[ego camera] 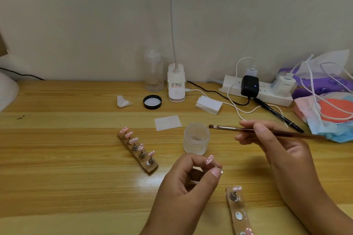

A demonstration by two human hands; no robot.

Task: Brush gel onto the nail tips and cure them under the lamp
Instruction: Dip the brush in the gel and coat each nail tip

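1. Left hand (191, 181), grip narrow, pinches one pink tip (211, 159) above the bench (76, 158); right hand (271, 139) grips the brush (229, 128), bristles near the open jar (196, 137).
2. Likely midway: far rack (136, 149) carries five tips; near rack (236, 210) shows bare seats; curing seems still to come.
3. Lamp label (176, 85) and charger (284, 84) lettering: too blurred to read.

light: dim, even, from above | glare: faint sheen on table (133, 183) | shadows: soft | edges: bowed | focus: slightly soft

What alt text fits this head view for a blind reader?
The left hand holds a pink nail tip while the right hand holds a brush near an open jar on a wooden desk. A rack holds more tips.
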